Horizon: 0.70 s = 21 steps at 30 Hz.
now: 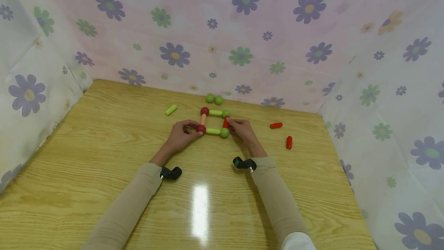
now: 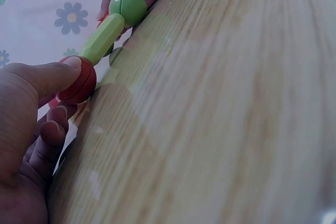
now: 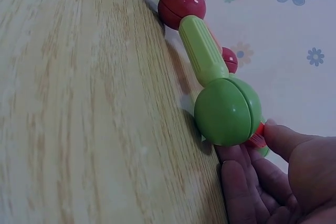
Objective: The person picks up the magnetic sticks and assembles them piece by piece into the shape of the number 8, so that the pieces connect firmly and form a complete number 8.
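left hand [image 1: 183, 134] pinches the near red ball [image 1: 201, 128] of a four-sided frame [image 1: 216, 113] while the right hand [image 1: 243, 129] pinches its red rod [image 1: 226, 122], a hold that likely steadies opposite sides. the frame is between the hands, at the far half of the table [image 1: 104, 142], perhaps slightly lifted. it looks glossy: red balls [image 1: 205, 111] at the left corners, green balls [image 1: 224, 132] at the right, lime rods [image 1: 212, 131] and a peach rod [image 1: 203, 119] between.
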Motion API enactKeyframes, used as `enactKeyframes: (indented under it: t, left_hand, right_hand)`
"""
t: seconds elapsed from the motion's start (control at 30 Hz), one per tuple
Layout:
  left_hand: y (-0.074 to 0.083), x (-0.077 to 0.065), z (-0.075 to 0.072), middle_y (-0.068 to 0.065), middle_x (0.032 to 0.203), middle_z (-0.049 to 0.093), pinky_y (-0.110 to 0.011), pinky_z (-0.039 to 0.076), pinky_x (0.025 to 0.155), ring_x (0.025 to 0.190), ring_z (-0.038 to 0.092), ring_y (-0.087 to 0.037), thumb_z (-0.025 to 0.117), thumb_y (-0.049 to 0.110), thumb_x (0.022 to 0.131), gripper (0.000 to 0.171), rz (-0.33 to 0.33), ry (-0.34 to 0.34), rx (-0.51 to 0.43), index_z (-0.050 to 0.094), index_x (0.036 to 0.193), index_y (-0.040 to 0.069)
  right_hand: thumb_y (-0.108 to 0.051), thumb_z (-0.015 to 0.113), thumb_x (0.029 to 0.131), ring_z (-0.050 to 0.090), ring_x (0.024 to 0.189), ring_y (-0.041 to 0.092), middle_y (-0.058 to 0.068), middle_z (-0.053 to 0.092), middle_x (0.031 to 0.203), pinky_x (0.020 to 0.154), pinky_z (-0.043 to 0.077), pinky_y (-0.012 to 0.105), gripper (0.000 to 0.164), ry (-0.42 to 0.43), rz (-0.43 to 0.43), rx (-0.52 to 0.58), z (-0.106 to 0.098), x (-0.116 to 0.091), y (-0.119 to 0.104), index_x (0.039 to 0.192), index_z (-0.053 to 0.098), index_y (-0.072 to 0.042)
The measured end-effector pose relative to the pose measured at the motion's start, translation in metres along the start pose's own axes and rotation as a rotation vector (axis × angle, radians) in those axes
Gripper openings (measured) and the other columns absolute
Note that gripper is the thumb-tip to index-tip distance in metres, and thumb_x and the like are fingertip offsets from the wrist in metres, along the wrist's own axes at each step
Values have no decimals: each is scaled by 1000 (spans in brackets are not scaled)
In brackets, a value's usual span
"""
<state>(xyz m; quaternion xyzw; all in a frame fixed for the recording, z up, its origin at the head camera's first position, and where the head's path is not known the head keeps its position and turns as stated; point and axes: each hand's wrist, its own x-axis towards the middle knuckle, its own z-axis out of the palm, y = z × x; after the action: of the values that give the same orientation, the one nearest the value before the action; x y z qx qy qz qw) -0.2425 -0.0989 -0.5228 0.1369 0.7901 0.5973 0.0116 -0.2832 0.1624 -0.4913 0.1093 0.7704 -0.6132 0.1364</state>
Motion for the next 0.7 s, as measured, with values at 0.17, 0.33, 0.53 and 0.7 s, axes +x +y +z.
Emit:
enactKeyframes:
  t: [0.17, 0.33, 0.53, 0.7]
  left_hand:
    - [13, -3, -2, -25, 109, 69, -24, 43, 61, 70, 56, -26, 75, 8, 93, 31, -2, -5, 8, 69, 120, -5]
    - [37, -11, -6, -27, 109, 69, -24, 44, 62, 70, 57, -25, 74, 4, 93, 29, 20, -11, -2, 68, 118, -9]
    - [41, -14, -6, -28, 108, 68, -24, 44, 61, 69, 56, -23, 74, 3, 92, 29, 38, -5, -11, 68, 118, -10]
    - [21, -8, -2, -21, 108, 71, -24, 44, 61, 68, 56, -21, 77, 10, 92, 30, 29, 11, -1, 71, 118, -2]
  right_hand:
    - [-33, 68, 100, 66, 92, 11, 15, 68, 123, 84, 57, 24, 47, 19, 7, -3, 3, -2, -3, 133, 65, 1]
    - [-32, 70, 98, 68, 88, 11, 15, 71, 117, 80, 57, 24, 45, 33, -4, -4, 5, -3, -6, 129, 68, 2]
    - [-29, 73, 96, 69, 86, 9, 17, 70, 120, 78, 58, 23, 44, 20, -34, -17, 4, -3, -2, 127, 69, 2]
    - [-29, 77, 93, 71, 89, 10, 17, 71, 122, 81, 58, 26, 44, 13, -48, -44, 2, -2, 5, 127, 70, -1]
